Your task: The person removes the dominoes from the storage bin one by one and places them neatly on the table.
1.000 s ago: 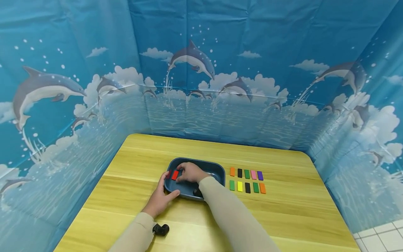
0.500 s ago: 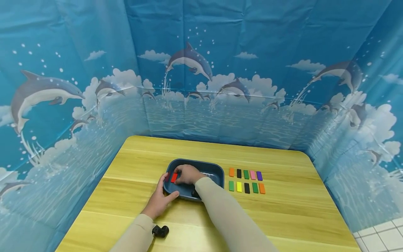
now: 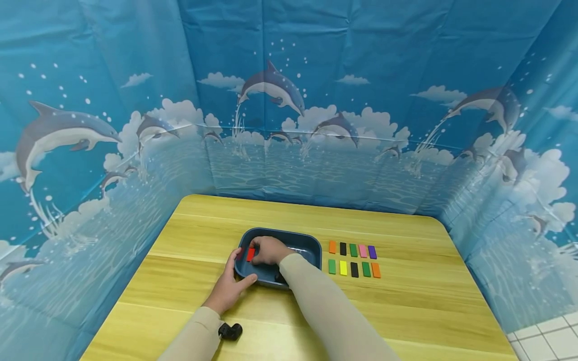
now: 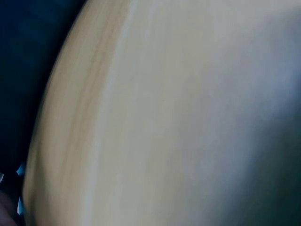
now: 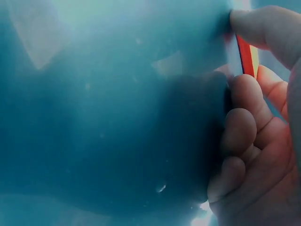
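Observation:
A dark blue rectangular tray (image 3: pixel 289 233) sits on the wooden table. My left hand (image 3: pixel 227 290) holds it at its near left corner, fingers at the left rim and thumb at the front rim. Inside the tray, my right hand (image 3: pixel 270 250) pinches a small red block (image 3: pixel 250 254) near the left wall. In the right wrist view, thumb and forefinger lie at the ends of the red block (image 5: pixel 246 55), whose edge shows a yellowish strip; the other fingers are curled. The right hand and sleeve cover much of the tray floor. The left wrist view shows mostly blurred tabletop.
Right of the tray, flat coloured blocks lie in two rows, among them an orange block (image 3: pixel 332 247), a purple block (image 3: pixel 372 252) and a yellow block (image 3: pixel 343 268). A dolphin-print curtain (image 3: pixel 289 165) surrounds the table (image 3: pixel 429 281). A small black device (image 3: pixel 231 331) is on the left wrist.
My right fingertips have shifted slightly to the left and drawn in around the red block. The left hand stays at the tray corner. The head view has tilted a little.

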### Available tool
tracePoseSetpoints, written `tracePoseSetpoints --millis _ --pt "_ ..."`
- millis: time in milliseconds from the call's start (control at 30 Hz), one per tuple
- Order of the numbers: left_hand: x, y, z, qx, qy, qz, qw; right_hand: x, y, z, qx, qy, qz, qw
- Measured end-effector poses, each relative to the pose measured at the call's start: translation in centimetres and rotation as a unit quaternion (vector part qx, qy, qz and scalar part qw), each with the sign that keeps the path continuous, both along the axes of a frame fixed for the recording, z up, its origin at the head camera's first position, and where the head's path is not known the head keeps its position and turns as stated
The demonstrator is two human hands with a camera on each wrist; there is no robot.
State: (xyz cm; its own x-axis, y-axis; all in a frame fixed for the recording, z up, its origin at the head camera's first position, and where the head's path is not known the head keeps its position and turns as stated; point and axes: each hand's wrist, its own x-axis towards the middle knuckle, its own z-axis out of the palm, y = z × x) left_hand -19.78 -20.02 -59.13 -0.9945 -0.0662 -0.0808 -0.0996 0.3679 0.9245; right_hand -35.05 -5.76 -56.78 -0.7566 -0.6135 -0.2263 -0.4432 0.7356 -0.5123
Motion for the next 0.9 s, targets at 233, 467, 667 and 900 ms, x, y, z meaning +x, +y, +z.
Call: tracePoseSetpoints --millis 233,467,667,900 --pt "0.2 0.6 0.1 -0.002 -0.005 -0.005 1.0 0.3 1.4 0.8 -0.022 -0.033 0.003 0.9992" --pt "0.6 0.4 0.2 -0.011 -0.014 -0.007 0.9998 0.1 3.3 3.7 -0.064 -0.054 0.013 0.9964" --pt "0.2 0.1 0.2 -0.015 -0.015 -0.005 0.9998 -0.1 6.6 7.4 -0.114 -0.066 0.011 0.9912" --pt "0.3 -0.1 0.3 -0.011 -0.018 -0.008 0.9997 -1.5 14.4 9.1 -0.115 -0.033 -0.046 0.9917"
